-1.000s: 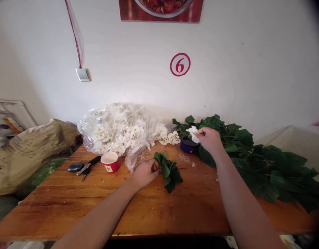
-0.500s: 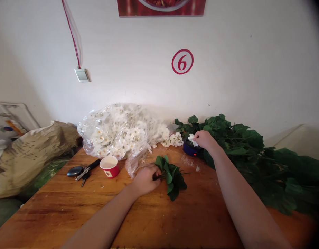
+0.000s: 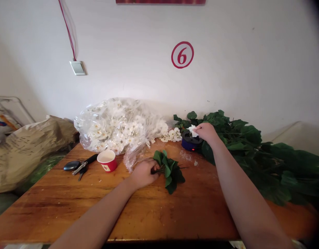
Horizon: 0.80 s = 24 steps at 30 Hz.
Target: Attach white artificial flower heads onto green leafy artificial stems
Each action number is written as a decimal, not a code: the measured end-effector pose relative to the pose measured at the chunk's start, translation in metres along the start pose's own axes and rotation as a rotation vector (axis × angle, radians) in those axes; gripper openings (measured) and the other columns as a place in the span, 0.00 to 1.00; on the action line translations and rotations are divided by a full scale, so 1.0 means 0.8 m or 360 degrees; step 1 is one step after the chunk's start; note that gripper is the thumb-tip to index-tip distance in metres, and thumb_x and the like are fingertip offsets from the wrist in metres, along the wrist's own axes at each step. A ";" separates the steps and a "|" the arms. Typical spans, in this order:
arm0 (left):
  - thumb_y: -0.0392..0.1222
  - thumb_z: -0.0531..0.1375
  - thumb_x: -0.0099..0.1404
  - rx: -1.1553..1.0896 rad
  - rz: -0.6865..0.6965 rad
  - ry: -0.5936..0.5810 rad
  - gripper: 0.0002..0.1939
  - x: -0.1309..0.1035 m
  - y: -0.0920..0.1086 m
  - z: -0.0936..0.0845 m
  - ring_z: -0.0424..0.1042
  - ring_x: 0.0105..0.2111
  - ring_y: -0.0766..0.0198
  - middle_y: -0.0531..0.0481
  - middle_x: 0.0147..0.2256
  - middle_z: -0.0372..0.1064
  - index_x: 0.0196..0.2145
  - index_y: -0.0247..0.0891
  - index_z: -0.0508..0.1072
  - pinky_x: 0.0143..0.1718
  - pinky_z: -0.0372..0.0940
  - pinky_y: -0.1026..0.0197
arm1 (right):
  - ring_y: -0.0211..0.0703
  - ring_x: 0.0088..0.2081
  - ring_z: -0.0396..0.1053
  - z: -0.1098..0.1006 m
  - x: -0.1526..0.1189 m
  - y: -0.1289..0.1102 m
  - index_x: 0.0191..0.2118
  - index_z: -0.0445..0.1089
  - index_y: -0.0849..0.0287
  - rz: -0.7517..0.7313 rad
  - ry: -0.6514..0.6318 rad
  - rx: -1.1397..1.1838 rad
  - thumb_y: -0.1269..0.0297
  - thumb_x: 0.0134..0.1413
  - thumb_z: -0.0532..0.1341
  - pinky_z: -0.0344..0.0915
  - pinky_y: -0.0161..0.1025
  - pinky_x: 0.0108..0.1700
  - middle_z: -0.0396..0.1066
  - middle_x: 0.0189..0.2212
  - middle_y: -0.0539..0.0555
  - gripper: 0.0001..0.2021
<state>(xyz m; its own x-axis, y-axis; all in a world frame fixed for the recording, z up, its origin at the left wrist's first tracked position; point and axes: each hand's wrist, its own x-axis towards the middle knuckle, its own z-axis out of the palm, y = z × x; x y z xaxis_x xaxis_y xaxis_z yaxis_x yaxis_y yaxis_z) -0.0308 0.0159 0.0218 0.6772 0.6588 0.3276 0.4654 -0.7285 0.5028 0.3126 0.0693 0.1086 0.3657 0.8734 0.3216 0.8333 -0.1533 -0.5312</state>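
My left hand [image 3: 145,173] is closed round the stems of a small sprig of green artificial leaves [image 3: 169,173], low over the table. Between the fingertips of my right hand [image 3: 206,132] is a white artificial flower [image 3: 193,130], held just above a round blue device [image 3: 189,145] with a dark open top and a lit red light. More white flowers [image 3: 174,135] lie loose to the left of the device. Behind my left hand, a clear plastic bag [image 3: 118,126] bulges with white flowers.
A large heap of green leaf stems [image 3: 242,145] covers the right side of the wooden table [image 3: 159,214]. On the left are a red and white paper cup [image 3: 107,162] and keys with a black fob [image 3: 72,166]. Brown sacking [image 3: 32,152] lies beyond the left edge.
My right hand has lifted the white flower slightly from the blue device's top, uncovering more of its dark opening. The left hand keeps its hold on the leaves. The view has tilted down a little.
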 end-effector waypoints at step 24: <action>0.33 0.59 0.55 -0.0030 -0.0027 0.0013 0.02 0.000 -0.004 0.000 0.64 0.31 0.65 0.52 0.28 0.66 0.27 0.37 0.68 0.34 0.57 0.63 | 0.41 0.20 0.68 0.025 -0.001 -0.012 0.25 0.73 0.64 0.0108 -0.0081 0.0340 0.61 0.44 0.64 0.60 0.34 0.25 0.69 0.15 0.54 0.10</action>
<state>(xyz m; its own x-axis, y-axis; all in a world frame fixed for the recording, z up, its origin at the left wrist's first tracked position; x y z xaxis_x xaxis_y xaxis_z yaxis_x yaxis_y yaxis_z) -0.0322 0.0186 0.0201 0.6648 0.6724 0.3255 0.4655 -0.7136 0.5234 0.2960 0.0791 0.0977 0.3920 0.8874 0.2426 0.6988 -0.1157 -0.7059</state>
